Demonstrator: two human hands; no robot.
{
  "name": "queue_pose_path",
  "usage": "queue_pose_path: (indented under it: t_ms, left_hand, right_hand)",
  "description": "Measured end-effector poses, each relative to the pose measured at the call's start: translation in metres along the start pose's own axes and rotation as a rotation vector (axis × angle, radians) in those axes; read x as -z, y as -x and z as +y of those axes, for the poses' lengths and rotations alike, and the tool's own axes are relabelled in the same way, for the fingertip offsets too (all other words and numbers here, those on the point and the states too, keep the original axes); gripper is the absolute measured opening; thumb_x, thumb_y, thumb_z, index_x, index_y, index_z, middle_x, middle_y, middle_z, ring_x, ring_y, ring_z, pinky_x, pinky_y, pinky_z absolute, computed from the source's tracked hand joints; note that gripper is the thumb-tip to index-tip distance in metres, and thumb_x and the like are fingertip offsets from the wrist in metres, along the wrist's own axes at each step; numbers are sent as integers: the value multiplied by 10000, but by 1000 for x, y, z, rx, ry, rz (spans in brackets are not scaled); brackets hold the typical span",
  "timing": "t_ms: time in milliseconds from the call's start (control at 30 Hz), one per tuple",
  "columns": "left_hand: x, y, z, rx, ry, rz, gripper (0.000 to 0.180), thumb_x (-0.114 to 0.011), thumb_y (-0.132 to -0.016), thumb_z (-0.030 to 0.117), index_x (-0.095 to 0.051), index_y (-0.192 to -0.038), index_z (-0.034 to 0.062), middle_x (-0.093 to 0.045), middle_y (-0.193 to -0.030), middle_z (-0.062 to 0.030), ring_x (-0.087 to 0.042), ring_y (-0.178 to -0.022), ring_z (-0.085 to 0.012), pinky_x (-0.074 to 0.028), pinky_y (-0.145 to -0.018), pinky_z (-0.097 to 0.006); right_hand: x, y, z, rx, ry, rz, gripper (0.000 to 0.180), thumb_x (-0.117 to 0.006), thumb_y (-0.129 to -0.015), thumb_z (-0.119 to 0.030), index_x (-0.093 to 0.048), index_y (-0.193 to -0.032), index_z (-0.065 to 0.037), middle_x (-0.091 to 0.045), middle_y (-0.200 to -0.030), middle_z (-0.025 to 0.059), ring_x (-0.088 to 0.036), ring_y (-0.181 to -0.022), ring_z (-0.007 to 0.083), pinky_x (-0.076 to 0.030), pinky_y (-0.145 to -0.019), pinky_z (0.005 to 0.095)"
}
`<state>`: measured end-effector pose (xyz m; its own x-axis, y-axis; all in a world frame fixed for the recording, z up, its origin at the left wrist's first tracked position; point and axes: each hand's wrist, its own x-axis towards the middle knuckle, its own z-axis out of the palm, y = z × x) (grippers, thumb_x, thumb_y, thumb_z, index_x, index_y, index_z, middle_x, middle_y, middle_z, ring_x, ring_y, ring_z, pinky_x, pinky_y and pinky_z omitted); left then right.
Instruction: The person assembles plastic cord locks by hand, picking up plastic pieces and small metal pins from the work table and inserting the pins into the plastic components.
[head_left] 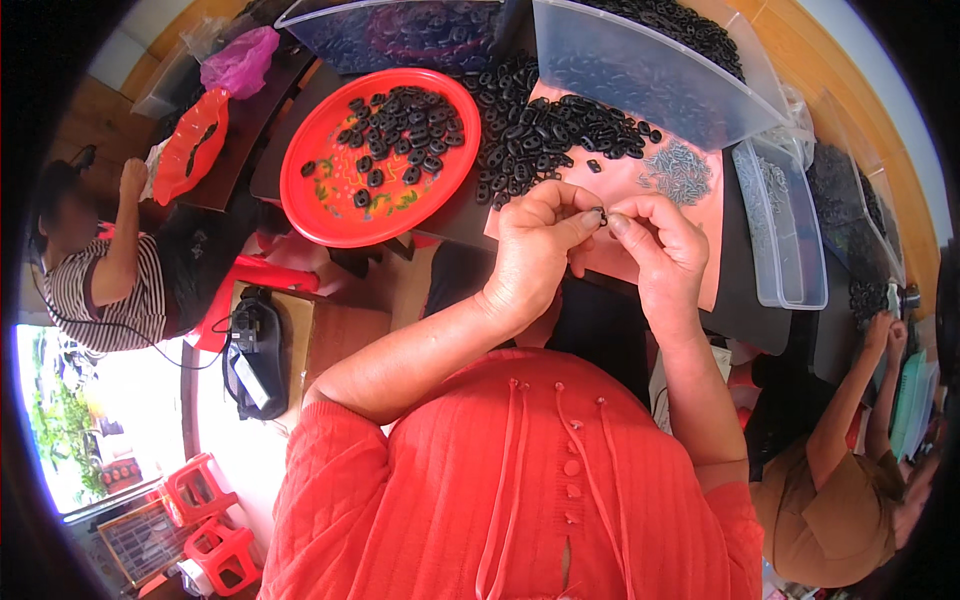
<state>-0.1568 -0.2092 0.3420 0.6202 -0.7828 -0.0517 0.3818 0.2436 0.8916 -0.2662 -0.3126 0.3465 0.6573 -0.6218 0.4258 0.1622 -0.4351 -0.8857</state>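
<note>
My left hand [540, 240] and my right hand [662, 245] meet over the pink sheet [705, 245] on the table. Between their fingertips is a small black piece [602, 216], pinched from both sides and mostly covered by the fingers. Just beyond my hands spreads a heap of black oval pieces with two holes [525, 135], partly on the sheet. A little pile of small silvery metal parts [677, 172] lies on the sheet beyond my right hand. To the left, a round red tray [300, 215] carries more of the black ovals.
Clear plastic bins [660, 85] of black pieces stand at the far side. A long clear box [795, 285] with silvery parts is on the right. At left, a person in a striped top [110, 290] handles a red tray [190, 150]; another in brown [825, 520] works at right.
</note>
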Motion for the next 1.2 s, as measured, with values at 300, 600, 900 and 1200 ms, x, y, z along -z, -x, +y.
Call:
queue_pose_path:
  t_ms: [300, 600, 900, 1200]
  left_hand:
    - [-2, 5, -1, -35, -53, 8, 45, -633, -898, -19, -616, -939, -18, -612, -729, -32, -527, -557, -61, -404, -436, -196]
    - [-2, 8, -4, -74, -10, -18, 88, -660, -898, 6, -650, -978, -29, -648, -776, -52, -573, -603, -91, -454, -479, -215]
    - [12, -1, 26, 363, 60, -239, 212, -600, -974, 159, -642, -991, -48, -654, -868, -117, -638, -682, -183, -477, -498, -273]
    - [13, -3, 25, 395, 139, -285, 148, -654, -927, 81, -641, -966, -62, -650, -777, -122, -620, -587, -165, -464, -447, -259]
  right_hand:
    - [-4, 3, -3, 53, 99, 5, 60, -664, -876, 32, -609, -874, 9, -632, -791, 11, -553, -715, 63, -459, -639, 230]
    - [2, 11, 6, -3, 14, 27, 34, -646, -901, 22, -616, -915, 13, -616, -836, 1, -536, -739, 59, -445, -668, 211]
    - [21, 6, -13, 225, 152, -28, 63, -652, -882, 54, -628, -937, 33, -599, -863, 33, -530, -756, 77, -424, -661, 208]
    - [22, 8, -11, 305, 121, -58, 108, -682, -846, 82, -630, -930, 38, -605, -873, 66, -551, -761, 106, -435, -660, 222]
